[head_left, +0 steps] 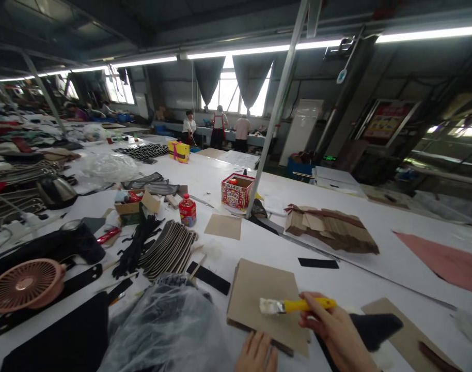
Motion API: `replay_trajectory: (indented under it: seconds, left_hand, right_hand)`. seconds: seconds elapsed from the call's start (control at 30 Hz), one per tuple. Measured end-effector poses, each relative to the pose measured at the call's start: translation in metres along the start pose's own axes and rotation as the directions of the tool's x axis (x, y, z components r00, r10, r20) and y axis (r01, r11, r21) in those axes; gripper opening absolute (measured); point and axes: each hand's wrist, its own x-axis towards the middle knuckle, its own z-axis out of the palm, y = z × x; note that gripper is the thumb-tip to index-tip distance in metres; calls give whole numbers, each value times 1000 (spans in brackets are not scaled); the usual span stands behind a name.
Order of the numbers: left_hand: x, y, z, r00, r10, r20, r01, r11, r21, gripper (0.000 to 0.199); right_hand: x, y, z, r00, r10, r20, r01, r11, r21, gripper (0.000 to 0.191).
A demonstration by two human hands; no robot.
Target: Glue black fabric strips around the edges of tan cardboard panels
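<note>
My right hand (336, 330) grips a paintbrush (308, 304) by its yellow handle. White, pasty stuff coats the bristles, which are over the top sheet of a stack of grey-brown cardboard (265, 281); whether they touch it I cannot tell. At the near edge of that stack lies my left hand (257, 352), its fingers stretched out and holding nothing. Just left of the stack are a black strip (208, 278) and a crumpled clear plastic bag (170, 325). A dark piece of material (375, 330) lies beyond my right wrist.
A metal pole (277, 113) rises from the table beside a patterned red box (236, 192). Left of it stand a red bottle (187, 211), stacked curved strips (169, 248) and a pink fan (25, 285). Brown pieces (332, 230) are piled at right. Several people stand far back.
</note>
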Motion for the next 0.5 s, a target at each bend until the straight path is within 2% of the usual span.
replay_trajectory:
  seconds: [0.03,0.1,0.17,0.33,0.5]
  left_hand:
    - [14,-6,8,999,33,2,-33,999,-5,26]
    - [36,-15,19,994,72,80,-72,997,3,27]
    - [47,-21,27,986,94,138,-94,996,-6,24]
    - [48,-28,42,975,115,193,-109,993,-41,14]
    - [40,-27,51,992,100,83,-99,995,-9,18]
  right_hand:
    - [8,-2,8,1000,-5,7,5,1000,0,34]
    - [22,-7,22,1000,-11,28,11,1000,-23,34]
    - [32,-12,34,999,-8,53,11,999,-41,35]
    - [50,-16,45,997,-67,44,69,997,-44,33]
    - [61,-8,55,995,-3,99,15,993,-119,37]
